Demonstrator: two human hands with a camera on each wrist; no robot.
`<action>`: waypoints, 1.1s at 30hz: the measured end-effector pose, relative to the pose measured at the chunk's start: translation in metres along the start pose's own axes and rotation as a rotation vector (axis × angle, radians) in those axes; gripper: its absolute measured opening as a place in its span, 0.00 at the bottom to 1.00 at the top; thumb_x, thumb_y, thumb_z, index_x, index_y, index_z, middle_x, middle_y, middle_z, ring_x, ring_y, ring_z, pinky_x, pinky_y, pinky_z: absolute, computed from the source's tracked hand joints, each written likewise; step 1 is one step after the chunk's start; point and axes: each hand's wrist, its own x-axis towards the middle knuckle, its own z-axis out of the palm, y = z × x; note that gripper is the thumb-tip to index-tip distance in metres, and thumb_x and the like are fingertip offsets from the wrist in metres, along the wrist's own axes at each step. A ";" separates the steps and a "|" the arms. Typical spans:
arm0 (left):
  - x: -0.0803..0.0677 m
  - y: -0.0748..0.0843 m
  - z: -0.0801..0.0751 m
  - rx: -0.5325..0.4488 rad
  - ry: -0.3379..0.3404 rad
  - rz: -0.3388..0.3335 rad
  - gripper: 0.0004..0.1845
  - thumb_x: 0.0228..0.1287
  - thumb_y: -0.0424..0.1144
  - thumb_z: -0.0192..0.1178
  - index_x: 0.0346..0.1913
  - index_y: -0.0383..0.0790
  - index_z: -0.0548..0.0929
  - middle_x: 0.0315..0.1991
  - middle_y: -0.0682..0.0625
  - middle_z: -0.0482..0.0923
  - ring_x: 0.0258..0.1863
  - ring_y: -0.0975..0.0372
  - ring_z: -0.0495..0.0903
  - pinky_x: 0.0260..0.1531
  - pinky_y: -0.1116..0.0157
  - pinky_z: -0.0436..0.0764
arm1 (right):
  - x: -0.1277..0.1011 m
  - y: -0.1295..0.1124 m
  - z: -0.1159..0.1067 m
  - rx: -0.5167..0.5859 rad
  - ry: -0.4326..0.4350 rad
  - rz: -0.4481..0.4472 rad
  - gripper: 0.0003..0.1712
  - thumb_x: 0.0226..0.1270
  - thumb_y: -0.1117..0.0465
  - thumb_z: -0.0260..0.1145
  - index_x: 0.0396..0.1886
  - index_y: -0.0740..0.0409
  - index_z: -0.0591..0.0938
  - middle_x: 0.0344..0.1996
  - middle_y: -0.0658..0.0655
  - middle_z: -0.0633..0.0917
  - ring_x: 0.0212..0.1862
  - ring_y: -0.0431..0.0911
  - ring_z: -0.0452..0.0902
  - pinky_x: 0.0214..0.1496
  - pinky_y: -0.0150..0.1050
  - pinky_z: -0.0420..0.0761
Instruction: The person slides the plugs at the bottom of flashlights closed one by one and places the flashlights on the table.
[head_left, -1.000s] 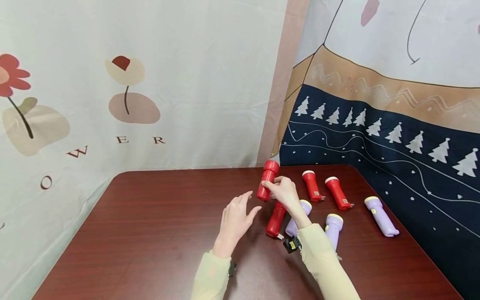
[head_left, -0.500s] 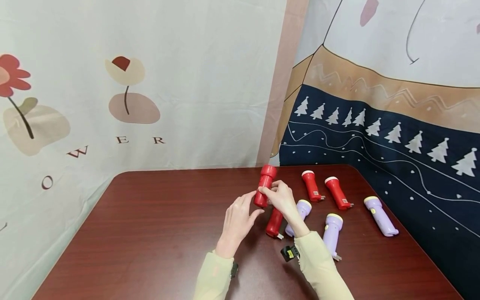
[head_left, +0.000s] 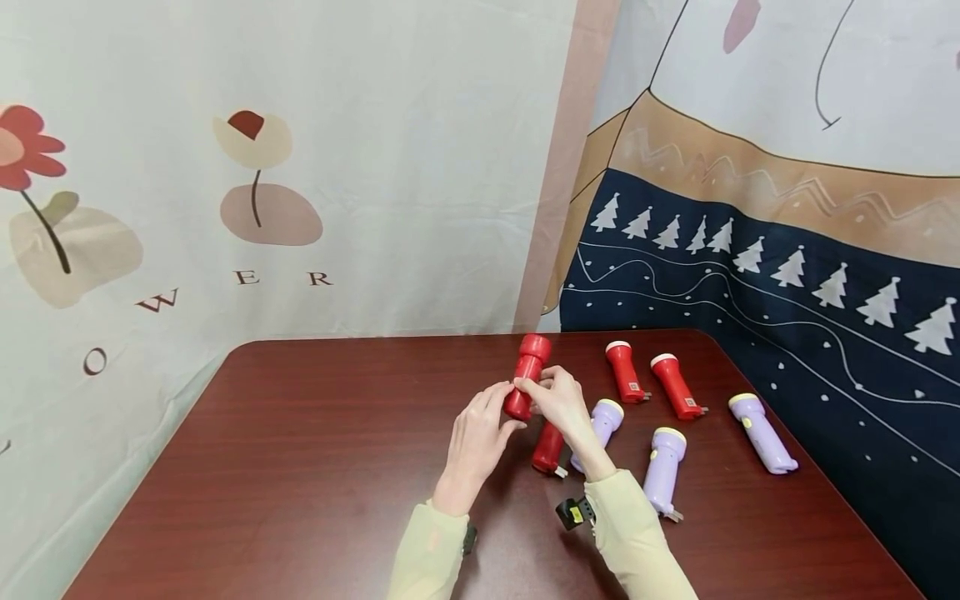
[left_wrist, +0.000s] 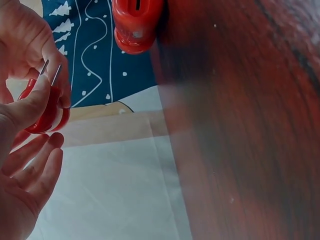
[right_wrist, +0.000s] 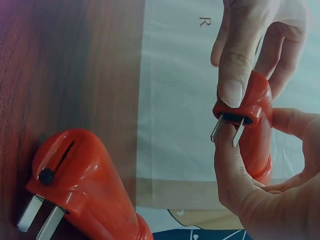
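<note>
A red flashlight [head_left: 532,358] with a folding plug is held above the table, its head pointing away. My right hand [head_left: 564,407] pinches its body between thumb and fingers. From the left, my left hand [head_left: 474,437] touches its tail. The right wrist view shows the left thumb [right_wrist: 234,75] pressing straight on the tail end, just above the two metal prongs [right_wrist: 239,132], which stick out. In the left wrist view, the left fingers [left_wrist: 40,170] stretch out below the flashlight. Another red flashlight [head_left: 549,450] lies beneath my right hand, partly hidden, with its prongs out.
A purple flashlight [head_left: 606,419] lies partly behind my right wrist. Two more purple flashlights [head_left: 664,467] [head_left: 762,433] and two red flashlights [head_left: 624,371] [head_left: 677,387] lie to the right on the brown table [head_left: 315,467]. Printed curtains [head_left: 420,208] hang along its back and right edges.
The right hand has brought the red flashlight down and to the left, toward my body. My left hand has moved slightly right and now touches the flashlight's tail.
</note>
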 end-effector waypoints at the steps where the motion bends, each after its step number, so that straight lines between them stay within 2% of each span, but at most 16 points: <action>1: 0.000 0.000 0.000 -0.001 0.000 0.001 0.29 0.43 0.41 0.74 0.52 0.37 0.80 0.50 0.45 0.82 0.44 0.57 0.83 0.42 0.63 0.83 | 0.000 0.000 0.000 0.000 0.000 -0.001 0.28 0.59 0.51 0.67 0.50 0.69 0.74 0.43 0.68 0.85 0.28 0.47 0.86 0.42 0.45 0.85; 7: -0.001 -0.001 0.000 -0.012 0.010 0.016 0.29 0.43 0.40 0.74 0.52 0.37 0.80 0.49 0.45 0.84 0.41 0.57 0.83 0.40 0.64 0.83 | -0.001 0.002 0.002 0.010 0.008 0.004 0.28 0.59 0.51 0.67 0.50 0.68 0.74 0.42 0.68 0.85 0.33 0.54 0.87 0.39 0.42 0.85; 17: -0.004 -0.005 0.001 -0.043 0.033 0.055 0.28 0.41 0.37 0.75 0.50 0.33 0.82 0.45 0.42 0.85 0.38 0.56 0.85 0.39 0.65 0.83 | -0.004 0.005 0.006 -0.021 0.026 0.004 0.28 0.58 0.49 0.68 0.48 0.68 0.77 0.39 0.66 0.87 0.33 0.53 0.87 0.37 0.38 0.83; 20: -0.004 -0.005 0.002 -0.041 0.050 0.064 0.27 0.41 0.37 0.75 0.49 0.32 0.82 0.44 0.41 0.85 0.37 0.56 0.85 0.38 0.65 0.83 | -0.005 0.005 0.006 -0.018 0.040 -0.004 0.28 0.58 0.49 0.68 0.47 0.67 0.77 0.38 0.66 0.87 0.31 0.51 0.86 0.37 0.38 0.83; 25: -0.003 -0.003 0.002 -0.046 0.068 0.070 0.27 0.40 0.36 0.76 0.48 0.32 0.83 0.42 0.40 0.86 0.36 0.56 0.84 0.37 0.65 0.83 | -0.005 0.004 0.007 0.011 0.055 0.011 0.27 0.58 0.49 0.68 0.48 0.66 0.77 0.38 0.64 0.86 0.26 0.42 0.83 0.36 0.37 0.82; 33: -0.003 0.000 0.002 -0.049 0.078 0.044 0.25 0.42 0.34 0.75 0.47 0.31 0.83 0.42 0.40 0.86 0.35 0.56 0.84 0.38 0.64 0.83 | -0.008 0.002 0.009 0.063 0.064 0.036 0.28 0.57 0.49 0.69 0.47 0.67 0.77 0.39 0.66 0.85 0.27 0.41 0.83 0.38 0.38 0.85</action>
